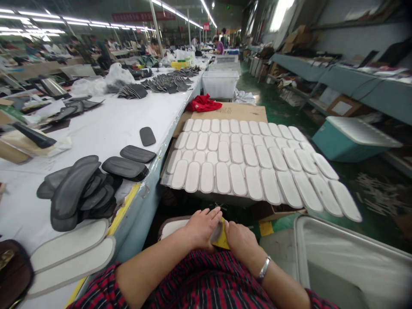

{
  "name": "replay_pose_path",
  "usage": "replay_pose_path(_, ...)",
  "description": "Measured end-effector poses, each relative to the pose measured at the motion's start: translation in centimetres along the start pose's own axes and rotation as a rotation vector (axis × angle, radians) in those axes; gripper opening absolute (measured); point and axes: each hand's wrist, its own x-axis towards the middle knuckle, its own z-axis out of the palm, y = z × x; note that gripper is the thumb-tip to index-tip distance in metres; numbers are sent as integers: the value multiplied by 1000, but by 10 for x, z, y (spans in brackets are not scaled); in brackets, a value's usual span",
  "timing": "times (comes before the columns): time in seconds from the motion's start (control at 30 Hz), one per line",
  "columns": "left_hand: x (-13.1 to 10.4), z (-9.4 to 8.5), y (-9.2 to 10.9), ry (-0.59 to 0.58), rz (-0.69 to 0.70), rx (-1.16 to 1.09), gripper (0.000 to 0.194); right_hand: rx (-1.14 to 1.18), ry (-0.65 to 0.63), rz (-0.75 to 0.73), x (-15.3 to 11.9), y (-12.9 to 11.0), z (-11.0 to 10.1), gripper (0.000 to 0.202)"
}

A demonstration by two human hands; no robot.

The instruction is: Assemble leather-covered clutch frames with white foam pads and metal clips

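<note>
In front of my lap, my left hand (pixel 203 225) and my right hand (pixel 242 239) meet at a small yellow-and-grey piece (pixel 220 238). My right fingers curl round its yellow side. The left hand holds its grey side between the thumb and rather straight fingers. Both hands hide much of it, so its kind is unclear. Under my left forearm a white oval pad (pixel 174 226) with a grey rim shows in part. Just beyond my hands, rows of similar white pads (pixel 237 180) lie overlapping on a board.
The white worktable (pixel 112 120) on my left bears a pile of dark oval pieces (pixel 85 193), a small dark stack (pixel 125 167) and two long white pads (pixel 71 257). A pale plastic bin (pixel 354 257) stands at my right. Further off are a teal box (pixel 350 139) and red cloth (pixel 204 103).
</note>
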Motion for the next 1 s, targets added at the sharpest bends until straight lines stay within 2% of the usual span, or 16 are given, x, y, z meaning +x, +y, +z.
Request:
replay_pose_path(0.13,-12,7,4,79,-105,-5,121,62,-12,-17,-4,5,3,43)
replay_pose_path(0.27,-20,15,3,135,-204,-23,117,224,-47,-131,-1,21,-2,31)
replay_pose_path(0.4,-18,13,2,117,-188,-67,114,509,-8,-115,10,43,-11,49)
replay_pose_path(0.5,-16,9,4,117,-173,-79,112,768,18,-73,18,50,-14,50)
replay_pose_path(0.6,-16,6,7,119,-176,-62,109,1013,-32,-48,25,49,-14,51)
replay_pose_path(0.67,-18,6,9,116,-176,-49,105,1225,-16,-57,28,47,-15,45)
replay_pose_path(0.87,-20,7,10,114,-156,-29,100,1829,225,-167,36,31,-28,20)
replay_pose_path(0.93,-20,9,9,116,-156,-28,101,1990,256,-224,40,24,-32,16)
replay_pose_path(1.0,-19,10,7,120,-156,-26,102,2033,262,-255,44,16,-34,16)
